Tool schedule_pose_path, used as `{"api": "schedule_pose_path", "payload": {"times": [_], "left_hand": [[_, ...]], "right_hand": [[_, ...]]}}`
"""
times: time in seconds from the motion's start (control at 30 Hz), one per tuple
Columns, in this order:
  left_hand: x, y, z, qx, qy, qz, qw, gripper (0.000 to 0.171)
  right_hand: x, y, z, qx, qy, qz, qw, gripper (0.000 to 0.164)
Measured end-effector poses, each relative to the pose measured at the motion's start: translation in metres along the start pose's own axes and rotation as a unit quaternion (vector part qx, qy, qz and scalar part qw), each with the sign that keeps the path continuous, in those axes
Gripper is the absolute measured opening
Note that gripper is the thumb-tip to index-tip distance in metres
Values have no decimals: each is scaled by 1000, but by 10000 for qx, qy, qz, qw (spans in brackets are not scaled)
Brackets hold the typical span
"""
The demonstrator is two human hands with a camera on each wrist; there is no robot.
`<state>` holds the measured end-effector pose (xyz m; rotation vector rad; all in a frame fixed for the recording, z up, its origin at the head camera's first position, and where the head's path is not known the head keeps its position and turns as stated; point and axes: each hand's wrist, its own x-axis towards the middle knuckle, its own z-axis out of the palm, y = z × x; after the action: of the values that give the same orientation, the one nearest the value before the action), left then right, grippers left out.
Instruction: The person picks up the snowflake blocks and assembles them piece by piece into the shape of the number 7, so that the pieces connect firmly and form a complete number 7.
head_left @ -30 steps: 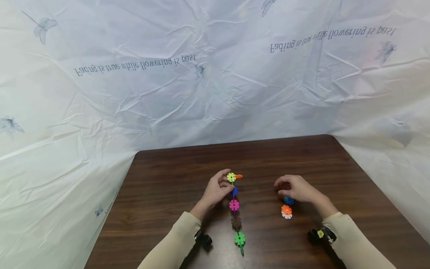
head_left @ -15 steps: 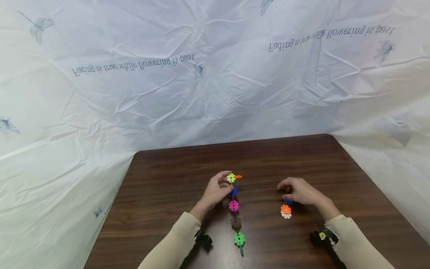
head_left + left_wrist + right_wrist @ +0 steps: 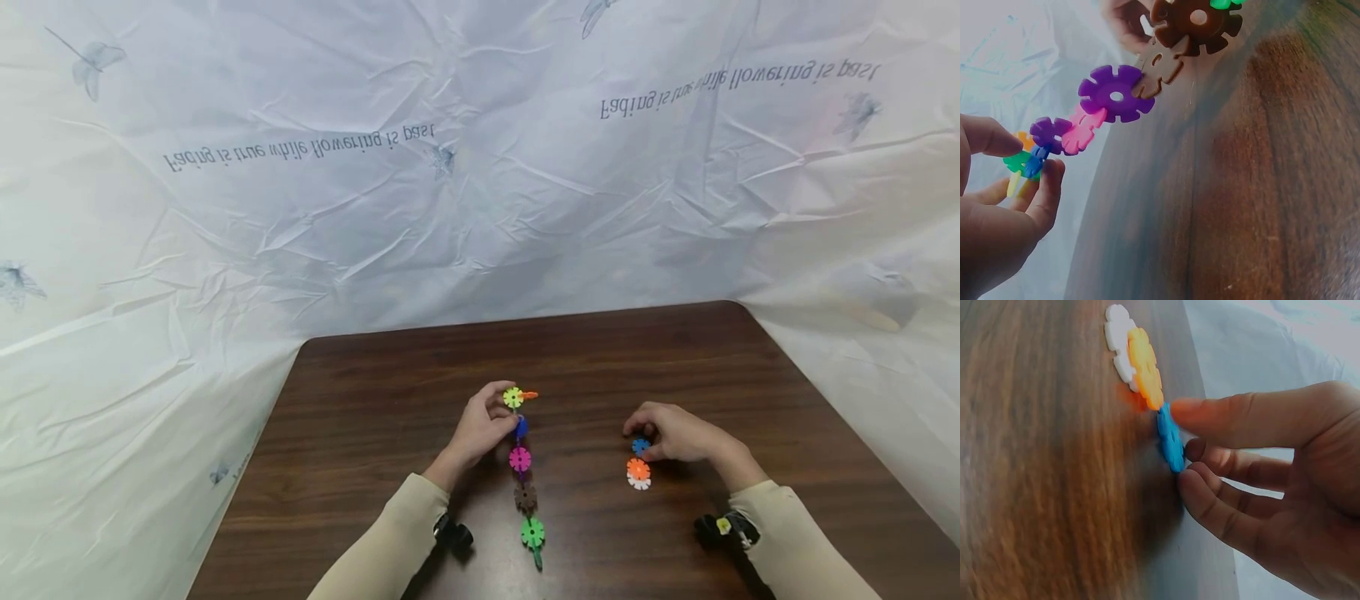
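In the head view my left hand pinches the far end of a chain of slotted snowflake discs, close to a blue disc. The chain runs toward me through a pink disc, a brown disc and a green disc. A yellow disc and an orange disc are at its far end. My right hand has thumb and fingertips at opposite edges of a loose blue snowflake disc. An orange loose disc partly covers a white disc beside it.
The dark wooden table lies beneath both hands. A pale printed sheet hangs behind it and along its sides. Black wrist cameras sit at both cuffs.
My right hand has come slightly nearer and lower, its thumb and fingers now at the edges of the loose blue snowflake disc. The left hand keeps hold of the chain, almost unmoved.
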<state>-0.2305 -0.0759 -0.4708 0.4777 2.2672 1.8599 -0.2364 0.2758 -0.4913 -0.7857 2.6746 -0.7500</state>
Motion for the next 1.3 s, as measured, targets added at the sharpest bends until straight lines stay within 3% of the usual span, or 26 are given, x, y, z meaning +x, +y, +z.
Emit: {"api": "schedule_pose_path", "payload": {"times": [0.17, 0.57, 0.9, 1.3], "left_hand": [[1, 0, 0, -27, 16, 65, 10000, 50], [-1, 4, 1, -18, 39, 14, 10000, 50], [11, -26, 4, -123, 79, -46, 9999, 53], [11, -30, 3, -117, -21, 33, 9999, 54]], "right_hand": [[-2, -3, -2, 60, -161, -45, 9998, 37], [-4, 0, 3, -54, 50, -130, 9999, 29], [-2, 2, 3, -171, 242, -158, 9994, 33], [-3, 3, 2, -68, 436, -302, 9986, 26]]}}
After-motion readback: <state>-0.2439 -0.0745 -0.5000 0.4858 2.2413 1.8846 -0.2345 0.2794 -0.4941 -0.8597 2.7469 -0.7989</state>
